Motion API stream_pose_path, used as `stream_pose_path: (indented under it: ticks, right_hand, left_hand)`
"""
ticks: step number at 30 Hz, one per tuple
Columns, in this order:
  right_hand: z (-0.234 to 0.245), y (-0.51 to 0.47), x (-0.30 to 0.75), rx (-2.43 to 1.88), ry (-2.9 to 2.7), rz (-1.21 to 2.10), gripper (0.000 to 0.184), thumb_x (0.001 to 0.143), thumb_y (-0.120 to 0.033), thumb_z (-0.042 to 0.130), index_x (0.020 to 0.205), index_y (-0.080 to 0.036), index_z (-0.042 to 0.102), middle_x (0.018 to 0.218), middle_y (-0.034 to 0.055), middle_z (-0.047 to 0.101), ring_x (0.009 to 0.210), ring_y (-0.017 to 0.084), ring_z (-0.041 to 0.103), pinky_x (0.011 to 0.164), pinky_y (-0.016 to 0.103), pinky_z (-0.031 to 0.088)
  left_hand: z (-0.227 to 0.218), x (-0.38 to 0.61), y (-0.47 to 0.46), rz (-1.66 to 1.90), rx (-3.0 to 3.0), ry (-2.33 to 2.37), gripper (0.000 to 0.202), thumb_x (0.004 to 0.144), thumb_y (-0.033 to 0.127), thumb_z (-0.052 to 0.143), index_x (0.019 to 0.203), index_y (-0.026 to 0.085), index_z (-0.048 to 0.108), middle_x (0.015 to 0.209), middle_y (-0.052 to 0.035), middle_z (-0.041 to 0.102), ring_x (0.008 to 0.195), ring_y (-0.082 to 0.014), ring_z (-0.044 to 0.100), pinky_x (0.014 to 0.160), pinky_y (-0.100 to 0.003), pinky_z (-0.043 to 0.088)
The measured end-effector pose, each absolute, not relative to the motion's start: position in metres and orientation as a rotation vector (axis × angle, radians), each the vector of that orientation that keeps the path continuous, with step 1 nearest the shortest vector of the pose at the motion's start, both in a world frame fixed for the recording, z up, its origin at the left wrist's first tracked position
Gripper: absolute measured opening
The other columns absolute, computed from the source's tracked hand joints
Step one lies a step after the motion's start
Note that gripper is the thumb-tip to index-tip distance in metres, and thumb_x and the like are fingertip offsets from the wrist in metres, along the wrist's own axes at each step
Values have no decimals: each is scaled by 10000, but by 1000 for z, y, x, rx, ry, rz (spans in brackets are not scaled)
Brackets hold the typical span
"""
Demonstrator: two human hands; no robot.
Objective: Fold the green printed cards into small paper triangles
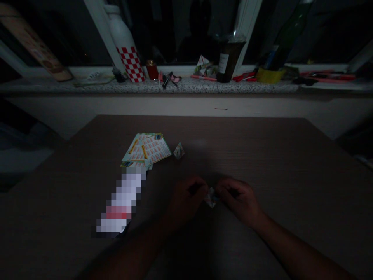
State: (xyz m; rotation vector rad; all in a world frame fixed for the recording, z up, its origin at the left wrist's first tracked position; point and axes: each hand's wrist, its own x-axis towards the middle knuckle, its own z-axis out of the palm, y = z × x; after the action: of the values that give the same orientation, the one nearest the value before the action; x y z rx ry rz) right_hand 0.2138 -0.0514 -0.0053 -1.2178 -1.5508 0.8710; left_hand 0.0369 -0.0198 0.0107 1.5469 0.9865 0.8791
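Observation:
Between my two hands is a small piece of folded printed paper (211,197), pale with coloured print and coming to a point at the bottom. My left hand (189,196) pinches its left side between thumb and fingers. On the right side, my right hand (239,197) grips it in the same way. The fingertips cover part of the paper, and the dim light hides its finer folds. A second small folded paper piece (178,151) stands on the table, beyond my left hand. Beside it lies a fanned stack of printed paper slips (147,149).
A blurred-out lit phone-like object (124,200) lies left of my hands on the wooden table (262,144). Along the granite windowsill (186,86) stand a red-checked white bottle (131,58), a dark lidded cup (229,60), a green bottle (288,35) and pens.

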Motion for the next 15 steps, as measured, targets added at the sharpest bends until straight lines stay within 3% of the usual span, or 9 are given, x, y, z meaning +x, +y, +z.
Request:
stream_pose_path:
  ticks: [6, 15]
  right_hand:
    - [-10, -52, 214, -1273, -1247, 920, 246, 857, -418, 602, 756, -197, 644, 594, -8, 563, 524, 118, 499, 472, 226, 401]
    - [-12, -49, 212, -1199, -935, 1038, 232, 889, -451, 564, 841, -226, 531, 587, -47, 529, 483, 105, 482, 444, 204, 401]
  left_hand:
    - [13, 36, -18, 961, 1514, 1101, 131, 783, 251, 594, 691, 159, 608, 640, 19, 577, 621, -115, 517, 587, -213, 399]
    - [10, 32, -18, 964, 1733, 1027, 70, 726, 170, 598, 657, 167, 585, 627, 11, 561, 588, -112, 500, 553, -216, 372]
